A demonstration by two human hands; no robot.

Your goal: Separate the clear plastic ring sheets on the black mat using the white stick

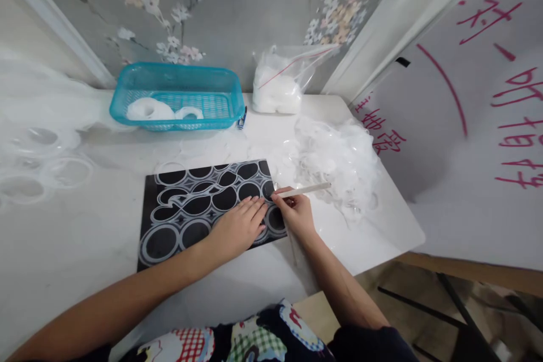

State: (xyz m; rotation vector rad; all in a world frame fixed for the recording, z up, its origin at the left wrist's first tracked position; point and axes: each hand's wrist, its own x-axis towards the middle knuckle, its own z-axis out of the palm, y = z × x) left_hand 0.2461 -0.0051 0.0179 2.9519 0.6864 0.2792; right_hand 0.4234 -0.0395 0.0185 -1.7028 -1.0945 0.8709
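Head view of a white desk [76, 249] against a wall papered with blossoms. A black mat [178, 209] lies flat near the desk's middle, covered by a clear sheet cut into ring and oval outlines. The left hand [237, 229] rests palm down on the mat's right part, fingers [254, 206] stretched out flat and held together, pressing on the sheet; its grip is open and closed on nothing. The right hand [297, 215] sits just beside it at the mat's right edge, its grip clamped on a thin white stick [305, 189], which points to the right and slightly up. The stick's near end meets the sheet close to the left fingertips; whether it carries a blade cannot be told. To the right of the mat, a loose heap of clear plastic scraps [339, 158] lies on the desk. At the back stands a blue basket [127, 90] holding white rings [148, 108], with a clear bag [278, 85] of white pieces to its right. A white board [466, 181] with red writing leans at the right.
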